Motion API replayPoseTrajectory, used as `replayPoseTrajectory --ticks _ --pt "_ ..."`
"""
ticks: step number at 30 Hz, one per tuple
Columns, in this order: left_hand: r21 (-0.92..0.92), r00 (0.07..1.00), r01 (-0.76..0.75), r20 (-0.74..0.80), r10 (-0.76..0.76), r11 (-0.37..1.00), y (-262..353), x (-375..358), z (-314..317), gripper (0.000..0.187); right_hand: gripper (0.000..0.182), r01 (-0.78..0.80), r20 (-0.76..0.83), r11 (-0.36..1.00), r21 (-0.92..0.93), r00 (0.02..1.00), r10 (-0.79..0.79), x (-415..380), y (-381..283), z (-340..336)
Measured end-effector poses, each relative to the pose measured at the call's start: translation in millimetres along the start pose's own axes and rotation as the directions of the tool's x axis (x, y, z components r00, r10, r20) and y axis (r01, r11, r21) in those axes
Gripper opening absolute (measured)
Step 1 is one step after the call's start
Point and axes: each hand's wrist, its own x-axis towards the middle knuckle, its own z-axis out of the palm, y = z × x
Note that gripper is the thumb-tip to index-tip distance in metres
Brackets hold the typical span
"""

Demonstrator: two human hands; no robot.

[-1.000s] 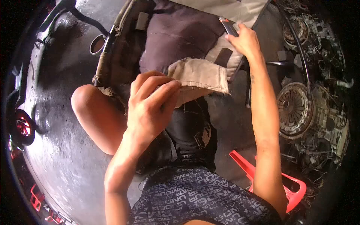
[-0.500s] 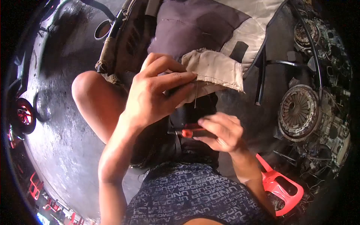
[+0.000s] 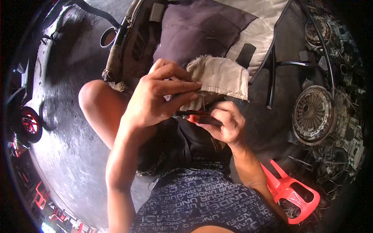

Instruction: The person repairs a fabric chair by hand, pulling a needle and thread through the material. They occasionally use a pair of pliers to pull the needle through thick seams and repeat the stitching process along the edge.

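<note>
cloth flap point(image 3: 219, 75) pinched by left hand point(image 3: 157, 97)

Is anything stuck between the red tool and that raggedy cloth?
Nothing visible. The right hand holds the red-handled tool just under the cloth's frayed edge, which the left hand pinches. Only a loose thread hangs there.
</note>
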Motion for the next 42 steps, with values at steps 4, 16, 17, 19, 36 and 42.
replayPoseTrajectory --ticks 4,16,17,19,36,42 --pt "-0.041 0.995 -0.003 0.102 0.007 0.999 -1 0 -6 0.037 0.046 -0.054 0.017 0.997 0.053 0.998 0.053 3 2 -2" --pt "0.015 1.000 0.006 0.008 -0.006 1.000 4 -16 14 0.064 0.050 0.002 0.040 0.974 0.228 0.999 -0.011 23 15 0" --pt "0.005 0.999 0.036 -0.026 -0.036 0.999 4 -17 16 0.060 0.050 -0.020 0.043 0.960 0.278 0.999 0.008 22 15 1" --pt "-0.021 0.991 0.095 -0.089 -0.096 0.995 4 -19 21 0.052 0.048 -0.065 0.052 0.926 0.372 0.997 0.050 20 15 3" --pt "-0.081 0.972 0.095 -0.208 -0.110 0.992 -6 -23 27 0.034 0.044 0.039 0.134 0.913 0.406 0.986 -0.102 29 17 9" --pt "-0.090 0.982 0.054 -0.175 -0.069 0.994 1 -20 23 0.033 0.046 0.079 0.053 0.945 0.318 0.994 -0.100 28 17 13"
